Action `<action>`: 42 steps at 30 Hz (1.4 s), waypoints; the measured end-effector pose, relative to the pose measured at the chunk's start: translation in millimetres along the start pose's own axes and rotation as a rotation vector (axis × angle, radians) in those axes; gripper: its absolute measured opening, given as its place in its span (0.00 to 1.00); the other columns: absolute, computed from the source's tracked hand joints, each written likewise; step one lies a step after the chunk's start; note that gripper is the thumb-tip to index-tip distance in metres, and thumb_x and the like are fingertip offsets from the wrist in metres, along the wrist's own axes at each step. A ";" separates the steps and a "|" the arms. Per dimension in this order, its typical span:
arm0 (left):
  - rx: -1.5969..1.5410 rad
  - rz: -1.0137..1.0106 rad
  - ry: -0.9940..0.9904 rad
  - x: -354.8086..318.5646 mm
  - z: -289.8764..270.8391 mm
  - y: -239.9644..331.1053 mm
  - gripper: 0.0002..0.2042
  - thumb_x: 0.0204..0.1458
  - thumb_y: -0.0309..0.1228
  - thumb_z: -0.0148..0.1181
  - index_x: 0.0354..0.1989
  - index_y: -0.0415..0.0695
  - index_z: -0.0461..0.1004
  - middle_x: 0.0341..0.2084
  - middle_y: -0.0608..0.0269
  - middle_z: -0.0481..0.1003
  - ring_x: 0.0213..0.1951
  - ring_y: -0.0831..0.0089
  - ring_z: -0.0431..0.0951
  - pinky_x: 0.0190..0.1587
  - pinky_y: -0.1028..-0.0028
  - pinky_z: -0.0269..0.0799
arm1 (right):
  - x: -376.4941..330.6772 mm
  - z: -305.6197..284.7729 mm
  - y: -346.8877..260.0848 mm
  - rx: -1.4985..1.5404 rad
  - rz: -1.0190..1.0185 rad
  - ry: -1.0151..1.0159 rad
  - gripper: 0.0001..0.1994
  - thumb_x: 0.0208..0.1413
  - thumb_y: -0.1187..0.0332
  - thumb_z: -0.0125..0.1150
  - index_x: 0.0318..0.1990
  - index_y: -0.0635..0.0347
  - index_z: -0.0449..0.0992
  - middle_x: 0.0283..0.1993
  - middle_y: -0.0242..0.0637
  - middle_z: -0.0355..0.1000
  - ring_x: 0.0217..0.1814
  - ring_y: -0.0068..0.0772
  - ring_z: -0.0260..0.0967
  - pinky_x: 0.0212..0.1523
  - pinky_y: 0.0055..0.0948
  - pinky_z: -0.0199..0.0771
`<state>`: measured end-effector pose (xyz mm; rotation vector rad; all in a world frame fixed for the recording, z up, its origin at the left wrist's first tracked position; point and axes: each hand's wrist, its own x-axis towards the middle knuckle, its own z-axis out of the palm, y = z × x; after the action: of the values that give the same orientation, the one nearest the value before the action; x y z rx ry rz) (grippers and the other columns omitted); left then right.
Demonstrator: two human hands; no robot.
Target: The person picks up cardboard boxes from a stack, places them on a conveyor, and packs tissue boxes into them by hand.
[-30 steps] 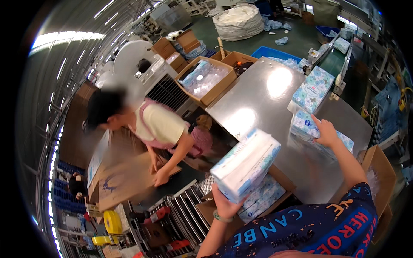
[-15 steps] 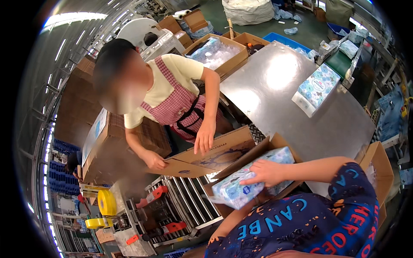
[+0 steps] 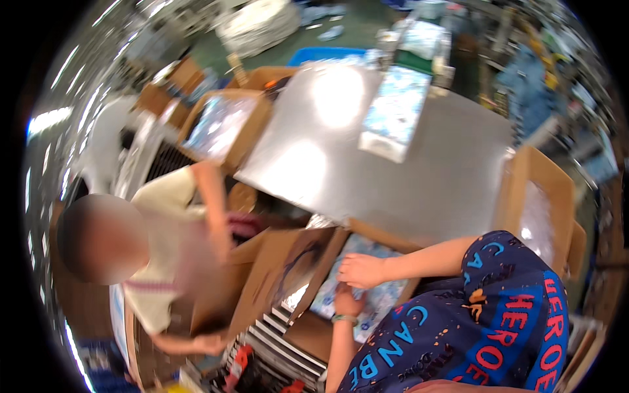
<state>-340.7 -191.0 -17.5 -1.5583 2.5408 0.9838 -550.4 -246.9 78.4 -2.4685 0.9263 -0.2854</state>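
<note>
L hand [image 3: 349,301] & R hand [image 3: 363,270] on tissue packs [image 3: 377,302], nr carton's [image 3: 316,338] left edge; can't tell if pinching. Prob. light, soft, slick: hold ends.

We observe two bright reflections on the metal table [image 3: 452,157]. Beyond the table, we see green floor [image 3: 283,54]; far to its left, blurred white lights [image 3: 49,122]; nearer us than its front edge, a roller conveyor [image 3: 288,340] with metal rollers.

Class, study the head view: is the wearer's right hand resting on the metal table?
No, the right hand is over the blue-patterned packs in the open cardboard box.
</note>
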 end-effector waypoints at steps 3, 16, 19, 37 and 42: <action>0.142 -0.140 -0.176 38.1 41.3 -40.9 0.51 0.47 0.56 0.65 0.73 0.35 0.50 0.73 0.40 0.49 0.75 0.50 0.48 0.75 0.61 0.43 | -102.3 -65.5 33.3 -0.076 0.203 0.696 0.19 0.48 0.68 0.62 0.50 0.57 0.77 0.48 0.40 0.74 0.50 0.45 0.70 0.55 0.43 0.67; -0.025 -0.165 -0.465 86.3 66.8 -102.3 0.32 0.51 0.53 0.65 0.58 0.41 0.75 0.56 0.47 0.76 0.59 0.52 0.74 0.61 0.61 0.68 | -527.4 84.9 64.7 0.549 2.001 1.315 0.25 0.52 0.61 0.67 0.56 0.62 0.76 0.48 0.56 0.77 0.51 0.55 0.75 0.52 0.43 0.75; -0.023 -0.159 -0.328 62.8 75.8 -107.4 0.29 0.52 0.51 0.64 0.55 0.41 0.77 0.50 0.48 0.79 0.53 0.52 0.78 0.56 0.61 0.72 | -528.4 102.9 64.1 0.314 2.016 1.144 0.20 0.53 0.60 0.65 0.53 0.58 0.79 0.42 0.54 0.80 0.45 0.52 0.78 0.48 0.40 0.77; 0.205 -0.051 -0.302 -14.4 28.2 -94.9 0.17 0.57 0.39 0.56 0.47 0.40 0.77 0.46 0.49 0.78 0.48 0.53 0.78 0.50 0.58 0.74 | -519.2 -133.6 296.0 -0.666 2.009 0.508 0.31 0.60 0.69 0.51 0.72 0.54 0.59 0.78 0.50 0.47 0.78 0.50 0.48 0.77 0.47 0.43; 0.733 0.158 -0.697 -38.3 41.1 -144.5 0.18 0.61 0.28 0.45 0.57 0.47 0.74 0.56 0.58 0.77 0.53 0.63 0.79 0.56 0.67 0.75 | -522.5 -107.3 352.1 -0.477 2.222 0.000 0.26 0.66 0.68 0.39 0.72 0.53 0.61 0.60 0.46 0.75 0.70 0.49 0.64 0.76 0.65 0.26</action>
<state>-217.8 -184.2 -111.6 -0.6675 2.1360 0.3887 -1177.0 -170.0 -21.0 -0.3890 2.9837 0.7287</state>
